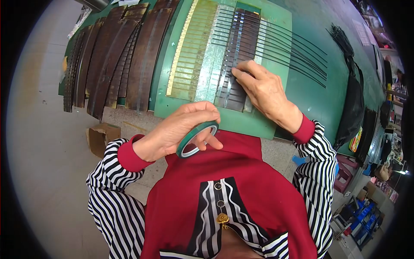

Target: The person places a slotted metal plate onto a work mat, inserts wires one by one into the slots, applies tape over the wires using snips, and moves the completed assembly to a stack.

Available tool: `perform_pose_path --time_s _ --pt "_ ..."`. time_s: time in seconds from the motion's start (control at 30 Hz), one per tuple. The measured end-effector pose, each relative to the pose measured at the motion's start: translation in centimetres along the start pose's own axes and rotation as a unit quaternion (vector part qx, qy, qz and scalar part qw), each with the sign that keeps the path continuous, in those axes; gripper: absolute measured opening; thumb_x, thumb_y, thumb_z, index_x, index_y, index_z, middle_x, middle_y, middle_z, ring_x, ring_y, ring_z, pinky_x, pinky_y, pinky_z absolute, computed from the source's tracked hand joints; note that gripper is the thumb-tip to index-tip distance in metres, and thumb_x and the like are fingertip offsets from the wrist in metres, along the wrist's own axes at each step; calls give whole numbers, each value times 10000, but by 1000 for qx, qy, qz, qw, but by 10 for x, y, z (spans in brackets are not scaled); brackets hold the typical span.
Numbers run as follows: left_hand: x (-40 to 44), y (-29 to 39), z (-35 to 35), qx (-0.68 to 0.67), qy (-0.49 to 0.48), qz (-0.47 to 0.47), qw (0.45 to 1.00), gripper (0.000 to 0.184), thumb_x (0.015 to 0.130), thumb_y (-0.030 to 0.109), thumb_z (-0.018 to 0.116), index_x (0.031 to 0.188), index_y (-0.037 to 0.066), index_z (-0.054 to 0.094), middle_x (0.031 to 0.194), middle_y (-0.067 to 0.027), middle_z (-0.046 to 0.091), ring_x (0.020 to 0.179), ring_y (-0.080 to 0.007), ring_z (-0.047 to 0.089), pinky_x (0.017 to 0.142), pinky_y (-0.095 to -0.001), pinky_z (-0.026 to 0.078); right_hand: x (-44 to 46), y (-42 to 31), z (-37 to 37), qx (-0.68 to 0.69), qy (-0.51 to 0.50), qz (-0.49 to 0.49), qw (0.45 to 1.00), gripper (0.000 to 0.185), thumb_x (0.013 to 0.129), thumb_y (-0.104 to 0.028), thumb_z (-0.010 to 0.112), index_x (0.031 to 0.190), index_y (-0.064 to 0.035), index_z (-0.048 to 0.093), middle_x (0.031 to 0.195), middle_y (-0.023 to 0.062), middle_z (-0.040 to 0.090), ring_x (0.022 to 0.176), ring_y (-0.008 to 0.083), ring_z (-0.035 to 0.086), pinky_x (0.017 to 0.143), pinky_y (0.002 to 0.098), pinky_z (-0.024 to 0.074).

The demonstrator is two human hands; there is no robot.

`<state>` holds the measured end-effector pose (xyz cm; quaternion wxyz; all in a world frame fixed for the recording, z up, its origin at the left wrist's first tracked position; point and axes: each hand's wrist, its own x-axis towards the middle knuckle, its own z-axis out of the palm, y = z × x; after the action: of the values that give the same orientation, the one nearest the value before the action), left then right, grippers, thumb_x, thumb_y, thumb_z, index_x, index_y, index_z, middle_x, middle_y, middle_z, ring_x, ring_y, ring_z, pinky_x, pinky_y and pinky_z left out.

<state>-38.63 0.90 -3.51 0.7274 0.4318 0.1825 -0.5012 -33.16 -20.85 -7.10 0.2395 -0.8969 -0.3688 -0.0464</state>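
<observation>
Tape roll (184, 145), mid-frame, is gripped by the left hand (183, 123), fingers through it; the right hand (265, 88), fingertips nearly together, seemingly touches the dark strip (237, 97), upper centre — any hold hidden; a nudge could skew the black wires (310, 64).

Strips (145, 64) lie left of the board (241, 124), wires (307, 64) across its right edge

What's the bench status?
Left grip: holding green tape roll, fingers through its ring. Right grip: fingertips at dark strip. Black wires lie across strip; no obstruction visible.
</observation>
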Motion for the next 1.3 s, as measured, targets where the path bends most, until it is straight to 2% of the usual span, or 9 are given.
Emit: perform_pose_path --time_s 0.13,0.23,0.27,0.37,0.63,0.8,1.0,1.2,1.3 --pt "-5 4 0 27 -48 71 996 155 916 177 472 885 29 503 476 -17 477 444 -145 580 459 -248 511 -5 -4 -12 26 33 50 998 194 792 -48 597 983 -21 573 914 99 562 743 241 600 639 335 484" --pt "-12 10 12 89 -58 141 984 130 913 137 473 884 12 496 524 -27 496 475 -140 596 448 -242 501 -9 3 -15 143 60 252 955 193 814 -83 585 991 -5 575 783 73 557 577 134 532 524 265 435" --pt "-14 11 16 120 -62 176 975 118 911 116 474 883 3 492 548 -31 505 490 -138 604 443 -239 496 -9 3 -19 142 60 249 956 193 814 -83 585 991 -5 575 783 73 557 577 134 532 524 265 435" --pt "-13 12 24 147 -52 200 967 87 903 73 472 882 -10 485 596 -41 519 512 -139 612 439 -231 486 -10 0 -34 518 -162 372 753 254 804 -98 564 1026 24 559 684 18 511 472 34 376 412 190 303" --pt "-5 2 27 207 -41 220 952 60 899 37 463 879 -17 480 638 -44 536 543 -152 627 429 -217 462 -2 -14 -46 734 -88 308 599 396 752 -99 532 1116 55 512 766 16 487 442 1 288 364 162 185" --pt "-10 5 27 167 -41 203 964 84 907 67 462 886 -13 480 591 -36 525 521 -151 618 413 -224 456 -3 -15 -45 709 -26 300 638 426 728 -50 540 1137 62 500 801 21 484 467 12 313 386 162 220" --pt "-8 10 25 137 -64 180 972 112 912 113 464 904 2 482 505 -46 501 495 -189 612 400 -242 448 -11 -32 -37 428 -33 93 898 323 720 34 613 1037 -21 587 780 10 496 577 52 407 483 199 320" --pt "-6 9 38 164 6 164 973 119 899 133 467 903 15 479 428 -46 429 420 -218 571 343 -234 401 -18 -21 -10 238 208 -21 949 158 716 -31 637 849 -27 552 705 76 478 580 207 512 489 303 409" --pt "5 7 27 129 -59 160 977 135 889 119 476 944 -2 493 551 -76 530 474 -201 594 330 -205 390 -24 -16 -10 87 223 -49 970 218 660 -97 636 849 -50 538 660 56 426 546 199 515 409 300 404"
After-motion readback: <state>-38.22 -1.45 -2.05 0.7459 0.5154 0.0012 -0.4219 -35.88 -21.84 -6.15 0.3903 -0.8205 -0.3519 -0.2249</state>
